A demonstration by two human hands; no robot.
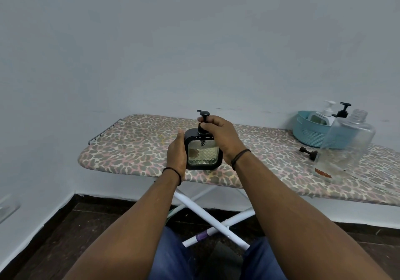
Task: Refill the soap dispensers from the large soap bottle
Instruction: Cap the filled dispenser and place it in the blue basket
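While your left hand (176,152) grips the dispenser (203,152) near the board's front edge (138,172), your right hand (218,134) pinches its pump (204,120); bare board lies left, the large bottle (344,145) and basket (313,132) well right

Both forearms are bare, without sleeves. The left hand (176,153) and the right hand (223,138) each have a thin dark cord bracelet at the wrist (the left one looks beaded). Blue denim trousers (171,256) cover the legs.
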